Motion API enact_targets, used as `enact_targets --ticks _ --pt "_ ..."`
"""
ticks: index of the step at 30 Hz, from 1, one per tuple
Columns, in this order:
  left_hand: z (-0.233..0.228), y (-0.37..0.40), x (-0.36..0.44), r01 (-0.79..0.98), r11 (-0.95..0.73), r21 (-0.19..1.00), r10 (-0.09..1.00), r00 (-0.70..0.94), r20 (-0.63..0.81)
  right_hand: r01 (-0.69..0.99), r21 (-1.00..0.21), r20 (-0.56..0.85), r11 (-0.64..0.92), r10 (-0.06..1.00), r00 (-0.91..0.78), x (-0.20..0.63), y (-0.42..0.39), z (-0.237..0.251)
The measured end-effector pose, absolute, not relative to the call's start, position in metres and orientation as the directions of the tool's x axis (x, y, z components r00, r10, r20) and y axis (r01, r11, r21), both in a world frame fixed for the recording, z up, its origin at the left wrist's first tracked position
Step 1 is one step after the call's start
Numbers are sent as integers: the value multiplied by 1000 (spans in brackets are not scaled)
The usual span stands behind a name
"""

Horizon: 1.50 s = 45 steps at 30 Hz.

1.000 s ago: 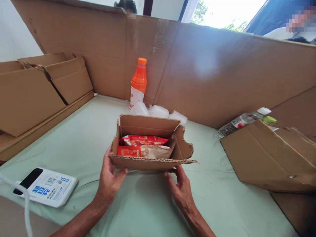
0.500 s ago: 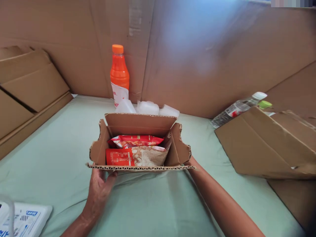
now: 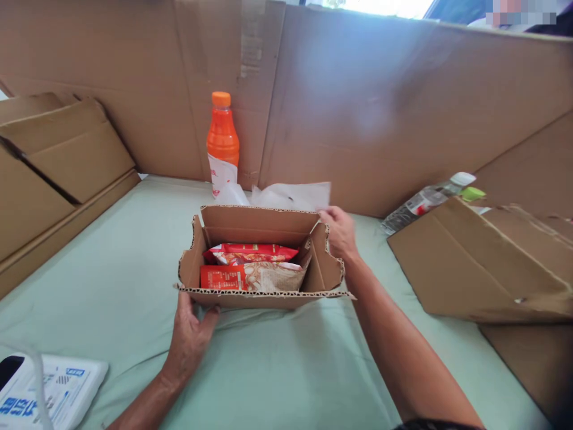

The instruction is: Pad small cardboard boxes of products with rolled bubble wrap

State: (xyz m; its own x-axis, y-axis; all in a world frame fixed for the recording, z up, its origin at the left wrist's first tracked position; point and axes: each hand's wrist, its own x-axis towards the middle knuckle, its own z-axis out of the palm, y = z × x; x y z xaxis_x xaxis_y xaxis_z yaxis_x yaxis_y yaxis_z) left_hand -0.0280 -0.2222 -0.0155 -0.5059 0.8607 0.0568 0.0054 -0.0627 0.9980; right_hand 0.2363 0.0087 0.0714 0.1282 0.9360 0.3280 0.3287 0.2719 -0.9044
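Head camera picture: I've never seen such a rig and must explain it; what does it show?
No machine here: these are a person's bare hands, seen by a camera on their head, looking forward and down. An orange bottle stands on the green cloth; nearer is an open cardboard box with two packets inside. The left hand is against the box's near left corner. The right hand is at its far right corner, beside white material; whether it grips either is unclear.

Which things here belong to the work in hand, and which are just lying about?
In hand:
- open cardboard box, touched by the left hand
- red packet and red-and-beige packet inside
- white plastic, at the right hand's fingertips

Lying about:
- orange bottle
- clear bottle
- left carton
- right carton
- white device
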Motion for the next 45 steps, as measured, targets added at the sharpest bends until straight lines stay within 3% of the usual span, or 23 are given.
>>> enact_targets --ticks 5,9,12,15,19,21,23,26,29,32,34,38,42,45 --pt "-7 -224 -30 41 -55 998 872 -484 69 224 -935 338 276 885 321 309 -82 106" --pt "-5 -225 -34 81 -65 995 876 -472 96 238 -943 314 234 864 393 345 -184 123" --pt "-5 -221 -35 86 -103 991 873 -470 131 304 -934 268 187 929 253 345 -240 127" --pt "-1 -226 -34 91 -116 989 857 -494 146 389 -894 211 223 975 -73 317 -271 121" --pt "14 -267 -29 128 -106 986 776 -609 162 380 -866 142 324 889 -435 246 -288 97" --pt "23 -297 -27 -21 -60 998 838 -544 39 355 -859 153 369 846 -510 208 -292 82" --pt "30 -320 -25 -179 96 979 921 -356 -155 328 -852 154 409 793 -589 179 -293 69" --pt "37 -332 -27 -168 315 934 920 -188 -344 271 -841 136 469 668 -732 162 -293 58" --pt "36 -327 -29 -62 358 932 903 -230 -362 226 -817 219 530 648 -729 172 -286 59" --pt "31 -324 -27 48 305 951 921 -268 -282 302 -723 290 621 670 -684 185 -268 67" --pt "29 -327 -24 135 217 967 952 -247 -179 365 -634 225 682 614 -756 185 -251 69" --pt "36 -334 -26 336 139 931 983 -164 -87 443 -485 -72 754 470 -880 173 -217 65" --pt "47 -329 -45 406 201 891 958 -271 -92 600 -379 -159 704 589 -792 187 -202 71" --pt "40 -318 -59 379 253 890 949 -278 -152 631 -512 -181 583 645 -742 214 -201 81"
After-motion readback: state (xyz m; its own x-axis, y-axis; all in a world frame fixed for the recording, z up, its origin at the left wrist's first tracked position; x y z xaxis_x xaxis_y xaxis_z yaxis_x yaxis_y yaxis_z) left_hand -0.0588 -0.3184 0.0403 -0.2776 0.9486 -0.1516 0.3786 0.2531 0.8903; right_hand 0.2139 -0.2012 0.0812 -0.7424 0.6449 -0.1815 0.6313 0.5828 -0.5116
